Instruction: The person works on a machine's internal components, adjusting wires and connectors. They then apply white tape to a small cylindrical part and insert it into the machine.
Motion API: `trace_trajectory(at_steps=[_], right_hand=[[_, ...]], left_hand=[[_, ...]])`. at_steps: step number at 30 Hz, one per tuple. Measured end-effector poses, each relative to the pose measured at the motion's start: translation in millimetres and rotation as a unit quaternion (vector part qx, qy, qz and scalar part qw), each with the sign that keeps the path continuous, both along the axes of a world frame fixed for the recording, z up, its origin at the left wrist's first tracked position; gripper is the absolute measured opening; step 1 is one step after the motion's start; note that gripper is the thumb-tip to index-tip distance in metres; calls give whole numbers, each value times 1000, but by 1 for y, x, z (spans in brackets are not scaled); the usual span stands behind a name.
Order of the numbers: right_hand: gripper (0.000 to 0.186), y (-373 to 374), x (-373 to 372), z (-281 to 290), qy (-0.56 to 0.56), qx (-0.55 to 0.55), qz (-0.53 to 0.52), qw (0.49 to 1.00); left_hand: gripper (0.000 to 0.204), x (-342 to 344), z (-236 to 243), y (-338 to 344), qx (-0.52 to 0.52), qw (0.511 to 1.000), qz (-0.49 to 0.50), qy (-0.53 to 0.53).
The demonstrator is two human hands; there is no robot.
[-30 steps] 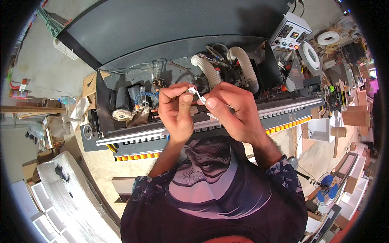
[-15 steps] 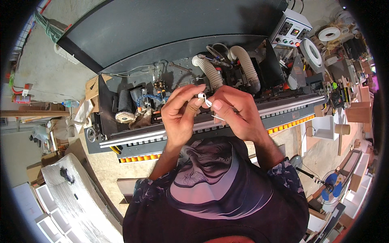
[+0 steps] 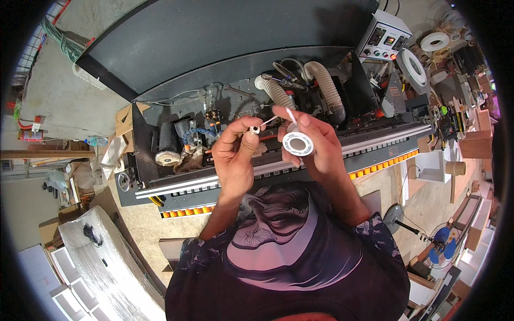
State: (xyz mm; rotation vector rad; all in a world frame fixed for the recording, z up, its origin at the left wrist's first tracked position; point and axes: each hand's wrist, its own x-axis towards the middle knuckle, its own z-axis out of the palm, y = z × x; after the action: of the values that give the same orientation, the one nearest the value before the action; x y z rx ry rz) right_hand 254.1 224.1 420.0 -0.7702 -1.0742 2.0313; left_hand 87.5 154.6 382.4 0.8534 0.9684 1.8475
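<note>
My left hand (image 3: 233,160) pinches a small metal fitting (image 3: 255,130) between thumb and fingers, above the open machine bed (image 3: 243,93). My right hand (image 3: 324,155) grips a white spool of thin tape (image 3: 297,143), its round face turned toward the camera. A narrow white strand (image 3: 269,120) stretches from the fitting to the fingers of my right hand. Beneath both hands runs the machine's front rail (image 3: 369,144).
Behind lie two corrugated hoses (image 3: 325,85), blue jointed tubing (image 3: 201,131), a wrench (image 3: 238,92) and a raised grey cover (image 3: 225,29). A control box (image 3: 384,38) sits upper right, a fan (image 3: 442,243) lower right, and a wrapped mattress-like slab (image 3: 107,257) lower left.
My hands have moved apart, drawing out the white strand. My right hand has turned, bringing the spool's face into view. My left thumb has shifted slightly leftward with the fitting.
</note>
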Motion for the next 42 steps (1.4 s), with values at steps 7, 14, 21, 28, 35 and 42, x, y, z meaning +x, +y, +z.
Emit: trace_trajectory(at_steps=[7,14,21,28,35,42], right_hand=[[54,8,12,-22,214,-197,39,956],[48,-11,10,-24,28,22,20,999],[27,-10,17,-13,-111,139,113,977],[18,-10,30,6,-133,142,83,977],[9,-12,25,9,-143,325,117,928],[6,-17,27,14,-161,377,120,904]], left_hand=[[24,-6,-11,5,18,987,-20,-158],[26,-16,-15,14,6,986,17,-165],[23,-12,-12,11,-22,998,32,-47],[23,-11,-6,5,-42,995,34,88],[27,-11,-5,5,-33,994,7,102],[28,-11,-5,1,-41,997,-63,6]])
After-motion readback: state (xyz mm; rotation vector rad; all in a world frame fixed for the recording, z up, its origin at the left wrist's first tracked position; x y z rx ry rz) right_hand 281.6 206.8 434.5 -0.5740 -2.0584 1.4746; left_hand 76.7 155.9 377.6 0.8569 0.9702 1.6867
